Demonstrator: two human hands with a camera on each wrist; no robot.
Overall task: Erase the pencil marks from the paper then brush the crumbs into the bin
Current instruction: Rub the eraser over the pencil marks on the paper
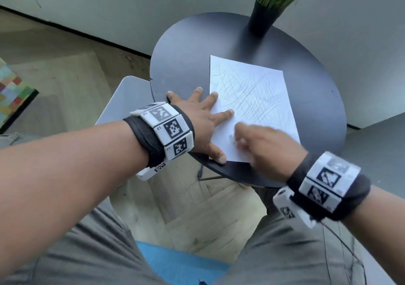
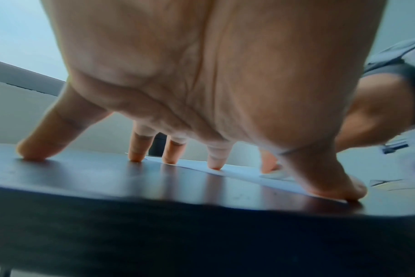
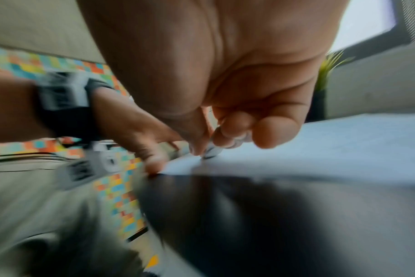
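A white sheet of paper (image 1: 254,100) covered in grey pencil scribbles lies on the round black table (image 1: 182,65). My left hand (image 1: 203,118) is spread flat with straight fingers, pressing the paper's left edge and near corner against the table (image 2: 83,174). My right hand (image 1: 258,142), blurred by motion, sits over the paper's near part. In the right wrist view its thumb and fingers pinch a small white eraser (image 3: 211,150) whose tip touches the paper (image 3: 320,150).
A white bin (image 1: 129,100) stands on the floor just left of the table, below its edge. A black pot with a green grass plant (image 1: 263,19) stands at the table's far side. A colourful checked mat (image 1: 13,91) lies far left.
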